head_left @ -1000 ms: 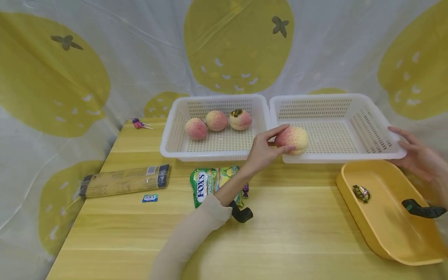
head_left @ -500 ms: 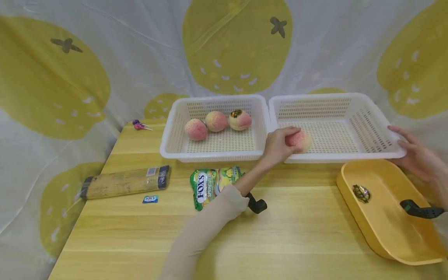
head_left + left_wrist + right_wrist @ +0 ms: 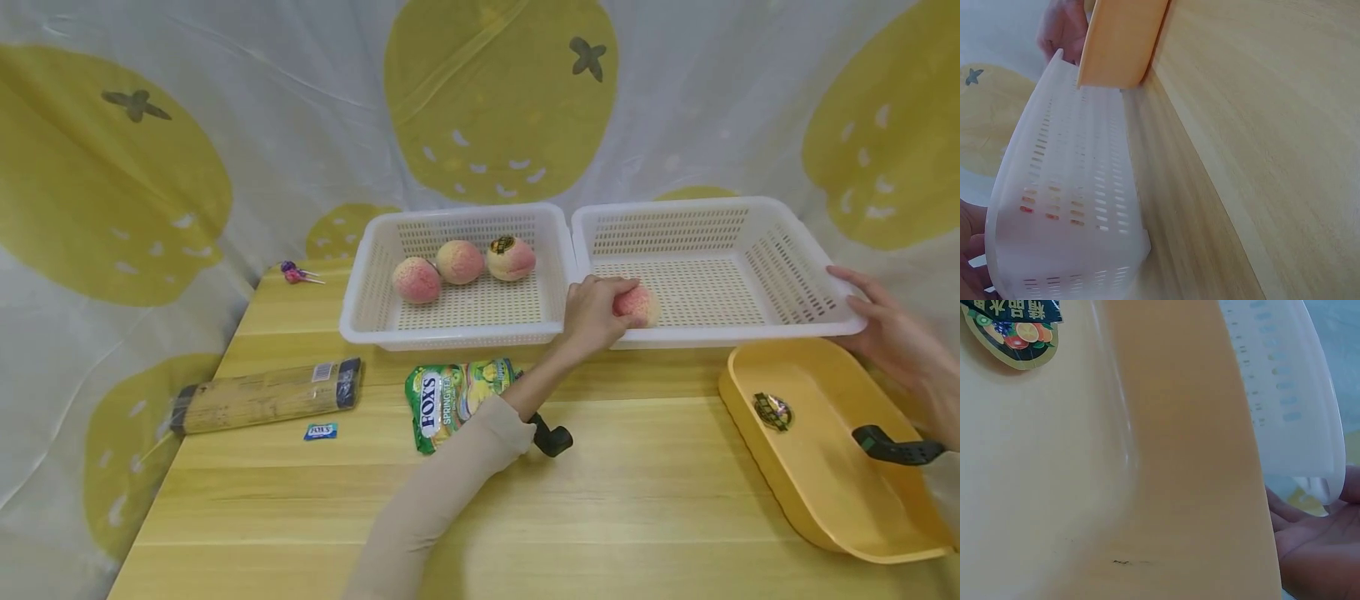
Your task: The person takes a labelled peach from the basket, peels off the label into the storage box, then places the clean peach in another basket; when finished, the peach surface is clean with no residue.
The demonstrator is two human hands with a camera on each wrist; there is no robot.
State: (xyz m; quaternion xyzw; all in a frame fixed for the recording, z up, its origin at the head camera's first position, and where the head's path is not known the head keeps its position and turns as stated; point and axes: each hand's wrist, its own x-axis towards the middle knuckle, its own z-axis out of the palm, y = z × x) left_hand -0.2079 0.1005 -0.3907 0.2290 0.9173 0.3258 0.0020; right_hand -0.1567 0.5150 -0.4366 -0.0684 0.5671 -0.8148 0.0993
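My left hand (image 3: 597,314) reaches over the near-left corner of the right white basket (image 3: 690,335) and holds a pink-and-cream peach (image 3: 639,307) low inside it. The palm side and part of the peach are hidden. At that basket's right end, my right hand (image 3: 885,329) grips the rim between thumb and fingers; the right wrist view shows the hand (image 3: 1316,540) around the rim's corner. In the left wrist view, reddish colour shows through the slots of the basket wall (image 3: 1066,250). The left white basket (image 3: 457,337) bears three peaches (image 3: 460,262) in a row.
An orange-yellow tub (image 3: 780,492) with a fruit sticker (image 3: 772,412) inside stands in front of the right basket. Left on the wooden table lie a green Fox's candy bag (image 3: 450,400), a small blue packet (image 3: 321,431), a wrapped bamboo-coloured roll (image 3: 266,396) and lollipops (image 3: 296,272).
My left hand has carried the peach from over the near-left rim rightward and down into the right basket. The right hand stays at the rim; the view has shifted slightly.
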